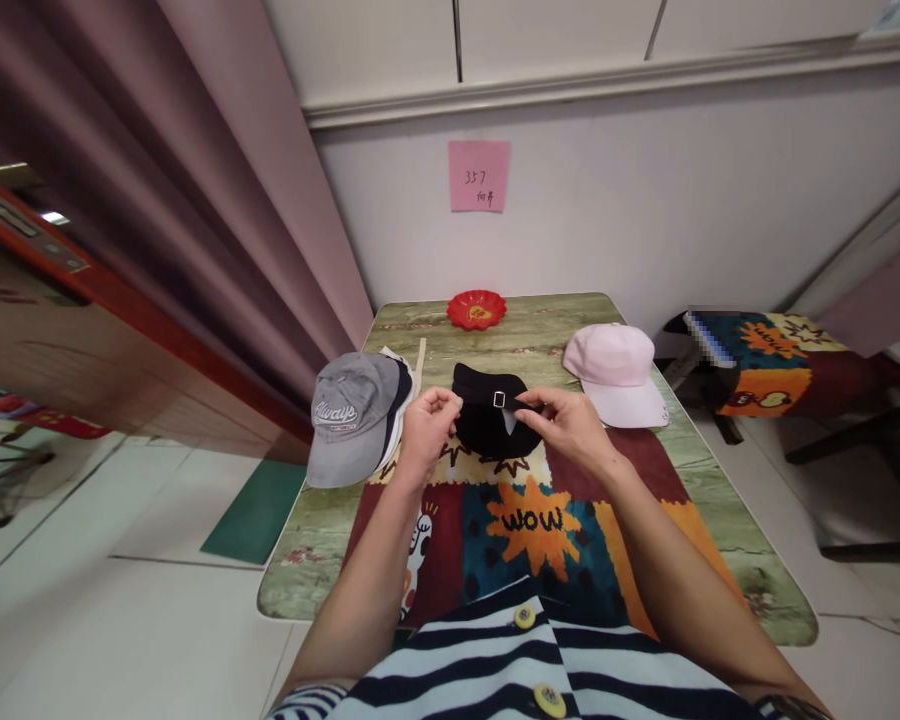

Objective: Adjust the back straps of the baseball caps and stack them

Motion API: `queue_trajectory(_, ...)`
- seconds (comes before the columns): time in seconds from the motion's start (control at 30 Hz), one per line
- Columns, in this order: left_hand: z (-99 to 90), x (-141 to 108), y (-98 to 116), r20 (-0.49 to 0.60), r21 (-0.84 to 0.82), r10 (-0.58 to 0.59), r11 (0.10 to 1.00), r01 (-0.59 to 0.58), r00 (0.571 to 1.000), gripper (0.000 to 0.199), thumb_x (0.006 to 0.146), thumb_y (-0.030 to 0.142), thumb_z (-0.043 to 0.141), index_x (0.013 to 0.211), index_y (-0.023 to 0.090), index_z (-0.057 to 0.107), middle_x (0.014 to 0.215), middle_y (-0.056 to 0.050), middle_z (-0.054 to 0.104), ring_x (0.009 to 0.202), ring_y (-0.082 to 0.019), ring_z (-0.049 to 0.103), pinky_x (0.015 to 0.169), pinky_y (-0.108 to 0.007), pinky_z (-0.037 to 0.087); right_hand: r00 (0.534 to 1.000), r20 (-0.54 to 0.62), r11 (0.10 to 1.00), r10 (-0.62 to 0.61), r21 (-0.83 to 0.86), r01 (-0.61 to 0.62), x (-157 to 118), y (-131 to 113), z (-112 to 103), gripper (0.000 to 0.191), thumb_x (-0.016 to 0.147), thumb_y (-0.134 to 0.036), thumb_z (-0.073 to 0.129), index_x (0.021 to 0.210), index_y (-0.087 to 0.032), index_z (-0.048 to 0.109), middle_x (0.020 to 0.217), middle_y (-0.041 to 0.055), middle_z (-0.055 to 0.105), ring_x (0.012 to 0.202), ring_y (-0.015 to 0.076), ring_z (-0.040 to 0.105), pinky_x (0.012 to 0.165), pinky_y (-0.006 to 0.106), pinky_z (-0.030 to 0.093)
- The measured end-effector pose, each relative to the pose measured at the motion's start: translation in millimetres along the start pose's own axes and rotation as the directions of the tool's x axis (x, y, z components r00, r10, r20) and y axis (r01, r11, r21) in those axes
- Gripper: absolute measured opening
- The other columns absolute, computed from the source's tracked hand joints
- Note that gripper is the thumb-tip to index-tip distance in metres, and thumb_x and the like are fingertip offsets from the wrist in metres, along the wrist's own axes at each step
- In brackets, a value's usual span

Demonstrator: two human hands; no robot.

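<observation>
A black cap (487, 425) lies in the middle of the table with its back strap and metal buckle (499, 399) turned toward me. My left hand (427, 428) pinches the strap end at the cap's left side. My right hand (570, 425) pinches the strap just right of the buckle. Both hands rest over a colourful "WOW" cloth (532, 525) spread under the cap.
A grey cap (352, 415) stacked on other caps sits at the left, a pink cap (619, 370) at the right, and a red dish (477, 309) at the far edge of the green table (727, 500). A stool with a colourful cushion (765, 375) stands to the right.
</observation>
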State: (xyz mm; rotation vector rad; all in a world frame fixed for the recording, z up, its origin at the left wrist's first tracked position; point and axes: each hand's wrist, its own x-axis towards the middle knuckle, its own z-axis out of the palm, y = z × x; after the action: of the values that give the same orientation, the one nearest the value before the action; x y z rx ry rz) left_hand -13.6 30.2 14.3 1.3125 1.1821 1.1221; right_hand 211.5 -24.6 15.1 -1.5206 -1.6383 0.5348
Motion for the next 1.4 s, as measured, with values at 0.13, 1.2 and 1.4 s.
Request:
queue_trajectory(0.13, 1.1, 1, 12, -0.024, 0.213, 0.236, 0.951, -0.226, 0.971, 0.025, 0.082, 0.033, 0.068, 0.102, 0.018, 0.068, 0.099, -0.003, 0.068, 0.048, -0.004, 0.044, 0.050, -0.019, 0.040, 1.000, 0.031, 0.990, 0.001, 0.143, -0.006, 1, 1, 2, 0.025, 0.089, -0.041, 0.065, 0.096, -0.021, 0.078, 0.065, 0.0006, 0.066, 0.055, 0.0143, 0.053, 0.052, 0.027, 0.040)
queue_trajectory(1.2, -9.4, 10, 15, 0.432, 0.288, 0.083, 0.931, -0.224, 0.898, 0.030, 0.078, 0.046, 0.074, 0.074, 0.016, 0.072, 0.063, 0.001, 0.056, 0.054, -0.009, 0.040, 0.049, -0.021, 0.028, 0.994, 0.109, 0.989, 0.025, 0.141, -0.041, -2, -4, 12, 0.032, 0.088, -0.035, 0.051, 0.060, -0.020, 0.052, 0.055, -0.0031, 0.044, 0.055, 0.0121, 0.040, 0.054, 0.027, 0.028)
queue_trajectory(1.4, -15.1, 9, 13, 0.537, 0.239, -0.048, 0.966, -0.097, 0.842, 0.035, 0.083, 0.049, 0.069, 0.090, 0.015, 0.072, 0.064, 0.002, 0.055, 0.055, -0.010, 0.043, 0.051, -0.021, 0.032, 0.981, 0.179, 0.945, 0.078, 0.301, -0.130, -1, 7, 16, 0.035, 0.091, -0.042, 0.053, 0.064, -0.020, 0.055, 0.059, -0.0033, 0.047, 0.054, 0.0116, 0.041, 0.052, 0.025, 0.029)
